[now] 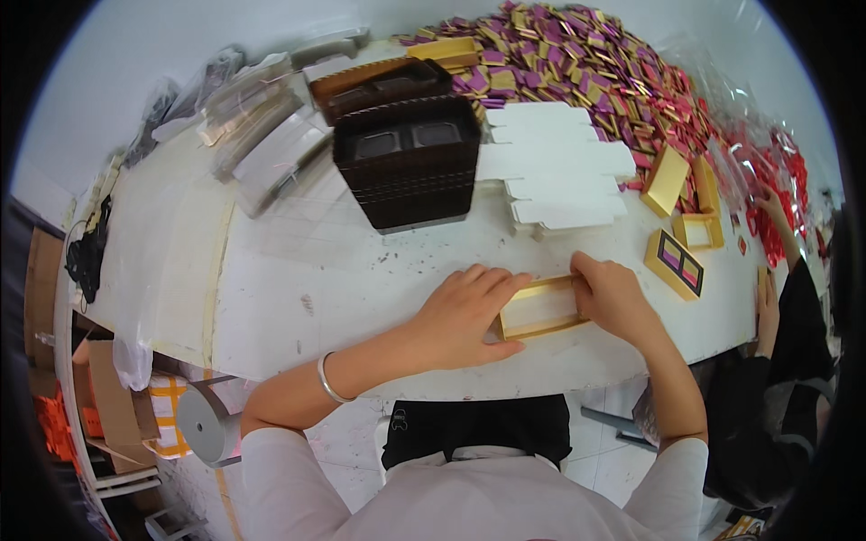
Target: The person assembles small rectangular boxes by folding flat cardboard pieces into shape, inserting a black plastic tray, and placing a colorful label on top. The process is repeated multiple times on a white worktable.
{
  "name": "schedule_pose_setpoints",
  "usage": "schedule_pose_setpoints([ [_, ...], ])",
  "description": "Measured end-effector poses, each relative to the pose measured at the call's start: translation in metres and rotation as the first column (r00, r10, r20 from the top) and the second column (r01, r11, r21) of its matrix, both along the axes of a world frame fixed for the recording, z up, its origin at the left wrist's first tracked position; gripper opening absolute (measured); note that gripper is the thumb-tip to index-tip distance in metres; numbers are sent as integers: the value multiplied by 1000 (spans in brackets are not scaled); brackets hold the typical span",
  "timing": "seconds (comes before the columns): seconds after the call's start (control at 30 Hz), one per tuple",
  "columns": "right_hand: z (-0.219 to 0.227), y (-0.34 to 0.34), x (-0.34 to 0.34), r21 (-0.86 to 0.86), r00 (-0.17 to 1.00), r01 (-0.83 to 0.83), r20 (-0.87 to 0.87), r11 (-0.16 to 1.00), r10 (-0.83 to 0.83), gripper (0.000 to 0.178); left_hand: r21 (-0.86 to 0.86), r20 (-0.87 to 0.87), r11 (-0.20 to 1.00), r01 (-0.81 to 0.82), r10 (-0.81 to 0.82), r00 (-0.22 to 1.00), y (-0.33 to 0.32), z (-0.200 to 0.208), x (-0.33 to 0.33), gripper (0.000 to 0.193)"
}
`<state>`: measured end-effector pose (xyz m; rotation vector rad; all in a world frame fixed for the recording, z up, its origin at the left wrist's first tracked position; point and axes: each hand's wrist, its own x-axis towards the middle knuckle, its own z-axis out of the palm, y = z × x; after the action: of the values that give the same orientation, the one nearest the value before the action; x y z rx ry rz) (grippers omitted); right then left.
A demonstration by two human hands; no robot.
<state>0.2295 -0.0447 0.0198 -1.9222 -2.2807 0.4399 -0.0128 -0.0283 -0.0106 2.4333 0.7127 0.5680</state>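
A shallow gold box (545, 331), open at the top with a pale inside, rests on the white table in front of me. My left hand (469, 311) holds its left end, fingers at the far corner and thumb by the near corner. At the right end, my right hand (619, 299) grips the short wall between thumb and fingers. Just right of that hand lies a gold box with a dark two-window top (675, 264), purple and yellow showing through. Beyond my hands sits a stack of white flat cartons (561, 167).
A tall stack of dark brown plastic trays (408, 176) stands beyond my left hand. Small purple, gold and red pieces (577, 68) are heaped at the back. More gold boxes (666, 180) lie at right, near another person's hand (768, 311). Clear plastic sleeves (275, 149) lie far left.
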Motion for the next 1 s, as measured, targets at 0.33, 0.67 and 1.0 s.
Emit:
schedule_pose_setpoints([
  [0.33, 87, 85, -91, 744, 811, -403, 20, 533, 585, 20, -2, 24, 1000, -26, 26, 999, 8, -8, -8, 77],
  [0.67, 93, 93, -105, 685, 835, -445, 86, 576, 544, 3, -142, 64, 988, -62, 72, 995, 10, -7, -7, 69],
  [1.0, 98, 93, -110, 692, 843, -319, -105, 648, 527, 8, -110, 103, 992, -54, 65, 993, 12, -10, -8, 66],
])
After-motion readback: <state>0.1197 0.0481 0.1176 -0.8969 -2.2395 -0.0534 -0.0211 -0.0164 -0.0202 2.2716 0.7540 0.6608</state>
